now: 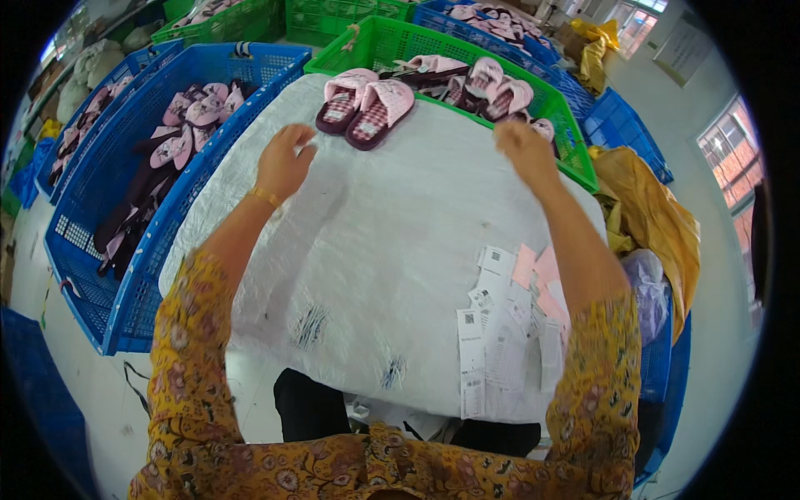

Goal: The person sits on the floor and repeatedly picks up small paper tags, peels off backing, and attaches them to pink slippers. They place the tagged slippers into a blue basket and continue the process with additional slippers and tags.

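A: Where is the pair of pink slippers (379, 112) placed?

B: At the far edge of the white-covered surface (392, 225), just beside the green crate (433, 42). Checked insoles are shown, but the print on the uppers cannot be made out.

A: And how are the hands held?

B: The left hand (286, 160) is held near the slippers, partly open, with a gap shown between thumb and fingers. The right hand (523, 148) is blurred at the crate's near rim; its fingers look curled, but whether anything is gripped cannot be told.

A: What is hidden there?

B: More slippers (483, 79) are heaped in the crate, the lower ones covered by those above and by the near wall.

A: And elsewhere?

B: White paper labels (471, 350) are overlapped on the surface, and the pink cards (523, 265) are partly covered by the right arm. In the blue crate (137, 283), dark soles are tangled too closely to be counted.
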`<state>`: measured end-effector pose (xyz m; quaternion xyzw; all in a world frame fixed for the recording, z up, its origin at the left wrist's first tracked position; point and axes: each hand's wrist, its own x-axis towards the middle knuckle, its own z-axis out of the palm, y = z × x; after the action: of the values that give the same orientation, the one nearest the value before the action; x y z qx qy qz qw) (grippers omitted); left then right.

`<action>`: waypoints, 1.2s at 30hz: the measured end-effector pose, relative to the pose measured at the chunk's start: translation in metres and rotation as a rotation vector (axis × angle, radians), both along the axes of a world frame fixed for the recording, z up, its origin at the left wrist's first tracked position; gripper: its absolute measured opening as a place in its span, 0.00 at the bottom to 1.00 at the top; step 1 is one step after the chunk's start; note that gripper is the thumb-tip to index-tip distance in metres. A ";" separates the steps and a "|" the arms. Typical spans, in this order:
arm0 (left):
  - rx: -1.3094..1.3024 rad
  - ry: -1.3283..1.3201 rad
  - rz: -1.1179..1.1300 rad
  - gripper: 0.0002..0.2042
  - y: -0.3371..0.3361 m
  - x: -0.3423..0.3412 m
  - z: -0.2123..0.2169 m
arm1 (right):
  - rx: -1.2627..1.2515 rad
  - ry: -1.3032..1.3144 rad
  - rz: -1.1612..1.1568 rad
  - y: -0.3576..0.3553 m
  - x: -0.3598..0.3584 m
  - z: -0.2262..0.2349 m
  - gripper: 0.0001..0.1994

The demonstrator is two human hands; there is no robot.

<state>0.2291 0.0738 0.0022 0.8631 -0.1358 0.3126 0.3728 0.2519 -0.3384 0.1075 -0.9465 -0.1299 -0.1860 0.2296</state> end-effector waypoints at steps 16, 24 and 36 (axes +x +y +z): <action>0.570 0.387 0.313 0.25 -0.065 0.205 -0.019 | 0.442 0.520 -0.198 -0.046 -0.284 -0.033 0.06; 0.386 0.357 0.195 0.22 -0.051 0.047 0.020 | 0.483 0.306 -0.187 -0.059 -0.319 -0.041 0.06; 0.172 0.409 0.101 0.13 -0.112 -0.256 0.017 | 0.122 -0.039 -0.233 -0.115 -0.281 -0.074 0.13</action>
<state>-0.0272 -0.0380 0.0189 0.9428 -0.0402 0.1366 0.3014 -0.0286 -0.4531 0.0336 -0.9356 -0.0122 -0.2375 0.2611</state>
